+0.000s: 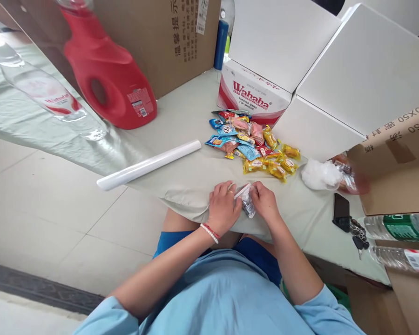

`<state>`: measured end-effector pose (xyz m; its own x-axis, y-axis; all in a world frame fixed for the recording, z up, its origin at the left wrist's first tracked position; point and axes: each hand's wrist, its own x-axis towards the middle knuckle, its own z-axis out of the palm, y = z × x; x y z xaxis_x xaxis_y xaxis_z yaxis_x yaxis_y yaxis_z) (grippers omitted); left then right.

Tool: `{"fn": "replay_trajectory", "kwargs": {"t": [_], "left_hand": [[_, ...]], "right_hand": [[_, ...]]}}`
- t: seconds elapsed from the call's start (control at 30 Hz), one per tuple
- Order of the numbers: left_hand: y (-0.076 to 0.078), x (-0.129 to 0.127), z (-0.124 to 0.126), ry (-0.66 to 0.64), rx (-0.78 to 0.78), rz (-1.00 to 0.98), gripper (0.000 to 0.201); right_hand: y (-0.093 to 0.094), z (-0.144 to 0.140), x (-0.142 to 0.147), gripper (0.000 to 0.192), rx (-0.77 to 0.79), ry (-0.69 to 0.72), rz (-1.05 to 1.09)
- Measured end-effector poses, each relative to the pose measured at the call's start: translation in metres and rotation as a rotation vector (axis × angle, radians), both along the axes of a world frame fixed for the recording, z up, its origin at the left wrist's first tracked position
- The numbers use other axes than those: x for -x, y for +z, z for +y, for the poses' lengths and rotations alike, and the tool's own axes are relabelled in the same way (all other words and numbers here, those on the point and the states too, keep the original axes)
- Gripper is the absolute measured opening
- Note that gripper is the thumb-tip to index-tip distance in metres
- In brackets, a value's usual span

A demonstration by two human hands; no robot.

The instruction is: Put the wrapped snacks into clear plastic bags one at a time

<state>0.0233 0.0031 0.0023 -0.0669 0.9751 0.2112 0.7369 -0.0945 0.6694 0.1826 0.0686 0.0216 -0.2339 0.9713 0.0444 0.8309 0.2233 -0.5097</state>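
A small clear plastic packet [247,204] with dark contents is between my two hands, low over the cloth near the table's front edge. My left hand [224,204], fingers curled, grips the packet's left side. On the other side, the thumb and fingers of my right hand [264,200] pinch its right edge. A white strip shows along the packet's upper left. Just beyond my hands lies a pile of snack packets [242,135] in blue, red and pink wrappers. Several yellow-wrapped snacks [268,165] lie at the pile's near right side.
A white roll [150,165] crosses the table's left edge. Behind stand a red jug [125,88], a water bottle [52,93] and a Wahaha carton [253,90]. A white plastic bag [321,174], black case [341,212], keys [359,235] and bottles [401,228] are right.
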Motion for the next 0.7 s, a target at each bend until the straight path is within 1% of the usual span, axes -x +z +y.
{"fn": "replay_trajectory", "kwargs": {"t": [0.03,0.1,0.17,0.23,0.3,0.33,0.37,0.43,0.47,0.53,0.6,0.63,0.7], "left_hand": [[0.000,-0.001,0.005,0.016,0.031,0.019,0.036],[0.000,-0.009,0.013,-0.035,0.080,0.019,0.031],[0.002,-0.019,0.015,-0.071,0.107,-0.030,0.026],[0.006,-0.030,0.010,-0.069,0.106,-0.090,0.022],[0.010,-0.040,-0.002,-0.096,0.028,-0.112,0.019],[0.011,-0.045,-0.009,-0.142,-0.044,-0.095,0.019],[0.011,-0.051,-0.016,-0.213,-0.125,-0.060,0.021],[0.006,-0.064,-0.028,-0.411,-0.256,0.047,0.026],[0.002,-0.071,-0.032,-0.510,-0.291,0.100,0.027],[-0.007,-0.083,-0.036,-0.658,-0.305,0.174,0.025],[-0.011,-0.092,-0.036,-0.733,-0.277,0.193,0.023],[-0.010,-0.094,-0.035,-0.769,-0.264,0.179,0.023],[-0.003,-0.091,-0.032,-0.840,-0.266,0.119,0.024]], "right_hand": [[0.000,-0.002,-0.003,0.019,-0.006,0.016,0.027],[0.002,-0.007,-0.007,0.021,0.015,0.031,0.104],[0.006,-0.015,-0.012,0.023,0.082,-0.001,0.205],[0.011,-0.028,-0.018,0.027,0.173,-0.068,0.349],[0.017,-0.044,-0.026,0.037,0.262,-0.131,0.546],[0.019,-0.052,-0.030,0.041,0.306,-0.149,0.652],[0.021,-0.059,-0.036,0.044,0.348,-0.161,0.753],[0.019,-0.070,-0.046,0.045,0.414,-0.184,0.909],[0.016,-0.073,-0.052,0.044,0.440,-0.201,0.953],[0.006,-0.075,-0.061,0.039,0.466,-0.246,0.985],[-0.005,-0.074,-0.067,0.036,0.461,-0.288,0.981],[-0.010,-0.073,-0.070,0.034,0.439,-0.301,0.979],[-0.017,-0.072,-0.074,0.031,0.361,-0.323,0.992]]}}
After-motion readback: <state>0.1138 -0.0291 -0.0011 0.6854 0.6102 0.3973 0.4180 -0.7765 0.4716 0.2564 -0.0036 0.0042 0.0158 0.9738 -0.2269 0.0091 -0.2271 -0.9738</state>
